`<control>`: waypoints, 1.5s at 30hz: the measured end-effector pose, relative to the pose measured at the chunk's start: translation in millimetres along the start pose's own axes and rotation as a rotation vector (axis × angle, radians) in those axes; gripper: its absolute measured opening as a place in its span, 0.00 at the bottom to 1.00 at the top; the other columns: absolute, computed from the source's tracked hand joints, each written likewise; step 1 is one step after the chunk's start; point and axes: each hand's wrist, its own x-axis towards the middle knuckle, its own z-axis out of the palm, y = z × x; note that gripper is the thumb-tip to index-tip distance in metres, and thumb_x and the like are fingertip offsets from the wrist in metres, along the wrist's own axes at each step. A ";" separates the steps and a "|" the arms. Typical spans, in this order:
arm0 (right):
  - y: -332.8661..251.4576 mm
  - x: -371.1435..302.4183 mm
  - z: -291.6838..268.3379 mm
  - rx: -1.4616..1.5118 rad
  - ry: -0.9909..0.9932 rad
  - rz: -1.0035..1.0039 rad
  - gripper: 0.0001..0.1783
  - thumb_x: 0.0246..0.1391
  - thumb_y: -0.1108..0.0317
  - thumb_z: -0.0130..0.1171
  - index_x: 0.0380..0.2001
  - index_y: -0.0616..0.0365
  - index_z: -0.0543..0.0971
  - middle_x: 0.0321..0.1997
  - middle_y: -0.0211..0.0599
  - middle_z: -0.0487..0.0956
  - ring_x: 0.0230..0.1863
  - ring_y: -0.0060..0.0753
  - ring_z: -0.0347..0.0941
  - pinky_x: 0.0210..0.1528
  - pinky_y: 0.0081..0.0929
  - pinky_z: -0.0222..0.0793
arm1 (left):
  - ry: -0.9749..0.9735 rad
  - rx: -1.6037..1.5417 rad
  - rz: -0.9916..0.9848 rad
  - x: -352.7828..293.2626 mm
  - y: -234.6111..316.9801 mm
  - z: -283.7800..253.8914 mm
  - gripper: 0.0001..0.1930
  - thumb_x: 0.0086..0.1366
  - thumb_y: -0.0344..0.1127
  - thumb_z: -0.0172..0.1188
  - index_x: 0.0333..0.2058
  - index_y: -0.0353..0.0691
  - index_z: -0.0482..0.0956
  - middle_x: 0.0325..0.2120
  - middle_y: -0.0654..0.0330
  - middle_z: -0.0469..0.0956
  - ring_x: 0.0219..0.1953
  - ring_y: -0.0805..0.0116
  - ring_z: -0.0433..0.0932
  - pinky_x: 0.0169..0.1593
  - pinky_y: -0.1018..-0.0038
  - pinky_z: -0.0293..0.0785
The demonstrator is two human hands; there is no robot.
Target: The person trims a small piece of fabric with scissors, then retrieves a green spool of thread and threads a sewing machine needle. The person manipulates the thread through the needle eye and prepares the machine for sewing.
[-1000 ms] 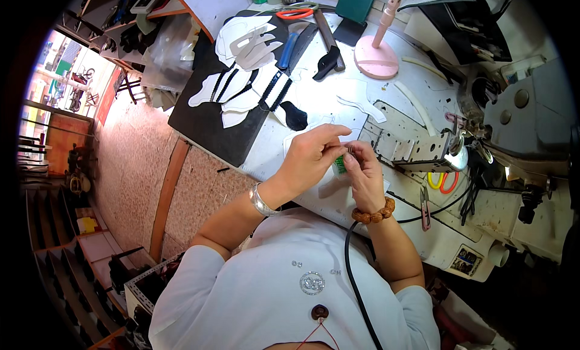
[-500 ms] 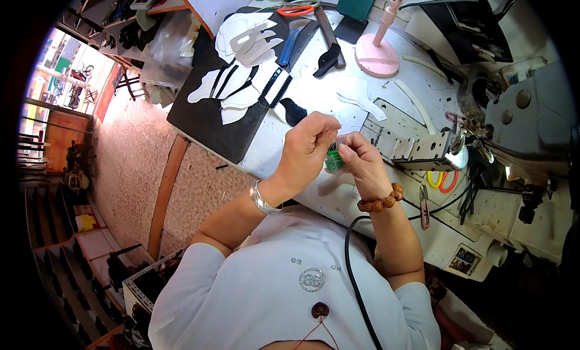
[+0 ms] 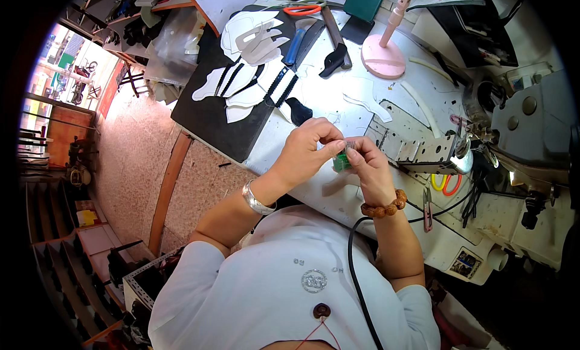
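Above the near table edge, my right hand pinches a small clear and green container between thumb and fingers. Thin needle-like lines stand at its top. My left hand meets it from the left, thumb and fingertips pinched together at the container's top. Whatever the left fingertips hold is too small to make out. Beyond the hands lie white cut shoe-upper pieces, some with dark serrated strips, and a black curved piece close to the left knuckles.
A sewing machine with its metal arm bed stands at right. Thread snips and yellow-and-red scissors lie beside it. Farther back are a pink stand, a hammer, a blue-handled knife and orange-handled scissors.
My left thumb has straightened toward the container, and its fingertips now sit closer to the top. The right hand keeps its hold. The whole view has shifted slightly.
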 end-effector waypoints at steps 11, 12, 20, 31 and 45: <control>37.6 -5.6 1.0 -0.174 -0.076 0.037 0.04 0.58 0.72 0.51 0.33 0.62 0.71 0.34 0.27 0.73 0.33 0.16 0.63 0.38 0.15 0.62 | 0.353 -0.186 0.013 17.2 7.1 -18.3 0.06 0.62 0.27 0.54 0.25 0.36 0.71 0.22 0.70 0.66 0.25 0.83 0.62 0.29 0.85 0.59; 35.9 -5.9 -3.1 -0.182 -0.041 0.003 0.04 0.58 0.72 0.51 0.34 0.63 0.71 0.34 0.27 0.73 0.33 0.16 0.63 0.38 0.15 0.63 | 0.367 -0.029 0.057 20.8 7.2 -30.9 0.06 0.61 0.26 0.54 0.24 0.36 0.71 0.21 0.70 0.66 0.25 0.85 0.61 0.28 0.86 0.58; -0.4 -0.9 -4.4 -0.100 0.002 -0.008 0.08 0.58 0.73 0.49 0.42 0.60 0.71 0.42 0.29 0.73 0.38 0.14 0.65 0.41 0.14 0.63 | -0.009 1.015 -0.254 1.4 -71.4 -47.2 0.06 0.55 0.35 0.55 0.25 0.39 0.75 0.26 0.56 0.75 0.30 0.54 0.76 0.33 0.63 0.71; 13.7 3.2 -6.0 -0.002 0.057 -0.319 0.18 0.57 0.71 0.53 0.51 0.60 0.68 0.50 0.36 0.73 0.50 0.22 0.67 0.53 0.21 0.63 | 0.095 0.685 0.002 -25.5 -32.6 -8.4 0.19 0.50 0.37 0.65 0.40 0.40 0.73 0.33 0.57 0.72 0.36 0.57 0.74 0.37 0.65 0.72; 18.4 -8.4 -10.3 -0.183 -0.021 -0.316 0.35 0.57 0.52 0.54 0.60 0.60 0.59 0.40 0.36 0.74 0.41 0.22 0.69 0.45 0.20 0.65 | -0.202 -0.497 -0.425 -18.4 -6.2 -17.2 0.16 0.67 0.39 0.47 0.50 0.39 0.72 0.36 0.64 0.74 0.33 0.80 0.72 0.27 0.84 0.67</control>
